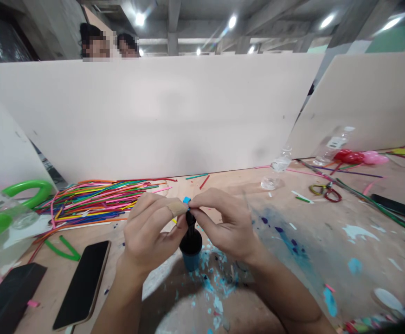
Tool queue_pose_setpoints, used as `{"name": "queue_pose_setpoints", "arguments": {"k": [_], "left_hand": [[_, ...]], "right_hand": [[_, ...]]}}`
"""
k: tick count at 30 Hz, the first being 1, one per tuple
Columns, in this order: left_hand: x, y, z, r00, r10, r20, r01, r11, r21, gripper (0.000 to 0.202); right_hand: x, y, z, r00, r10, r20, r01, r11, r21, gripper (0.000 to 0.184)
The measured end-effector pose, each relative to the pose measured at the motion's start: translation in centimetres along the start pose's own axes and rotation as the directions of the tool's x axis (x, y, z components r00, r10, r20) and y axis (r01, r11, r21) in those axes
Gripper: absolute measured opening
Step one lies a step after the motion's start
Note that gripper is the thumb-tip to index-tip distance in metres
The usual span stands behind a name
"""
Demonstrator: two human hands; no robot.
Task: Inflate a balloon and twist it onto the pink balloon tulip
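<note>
In the middle of the head view, my left hand (153, 227) and my right hand (226, 222) meet fingertip to fingertip. Both pinch a small blue piece (187, 200), mostly covered by the fingers; its kind is unclear. A tan bandage (177, 208) wraps a finger of the left hand. Right below the fingertips rises the black stem of an upright blue container with a black top (191, 260), standing on the table. Whether the blue piece touches the stem is hidden by my fingers.
Unused modelling balloons (98, 202) lie heaped at the left. Nearby are a phone (83, 285), a black box (10, 297) and a green balloon (31, 188). Scissors (326, 189) and plastic bottles (277, 169) lie or stand at the right. White panels (174, 116) close off the back; two people are behind.
</note>
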State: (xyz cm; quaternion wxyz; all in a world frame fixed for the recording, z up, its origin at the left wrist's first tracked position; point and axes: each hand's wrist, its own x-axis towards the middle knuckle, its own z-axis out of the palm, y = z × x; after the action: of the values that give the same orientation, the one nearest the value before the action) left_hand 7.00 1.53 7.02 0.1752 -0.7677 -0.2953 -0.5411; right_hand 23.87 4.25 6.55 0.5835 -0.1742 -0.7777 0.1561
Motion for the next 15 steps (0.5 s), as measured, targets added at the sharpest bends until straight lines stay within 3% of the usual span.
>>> {"name": "queue_pose_setpoints", "arguments": {"k": [6, 15], "left_hand": [[0.0, 0.0, -0.1, 0.999, -0.05, 0.019, 0.052, 0.99, -0.129, 0.036], [0.3, 0.4, -0.1, 0.989, -0.131, 0.066, 0.144, 0.953, -0.267, 0.029]], "right_hand": [[-0.1, 1.0, 0.4, 0.987, -0.144, -0.069, 0.154, 0.975, 0.161, 0.034], [0.4, 1.0, -0.7, 0.968, -0.248, 0.042, 0.24, 0.961, 0.136, 0.034]]}}
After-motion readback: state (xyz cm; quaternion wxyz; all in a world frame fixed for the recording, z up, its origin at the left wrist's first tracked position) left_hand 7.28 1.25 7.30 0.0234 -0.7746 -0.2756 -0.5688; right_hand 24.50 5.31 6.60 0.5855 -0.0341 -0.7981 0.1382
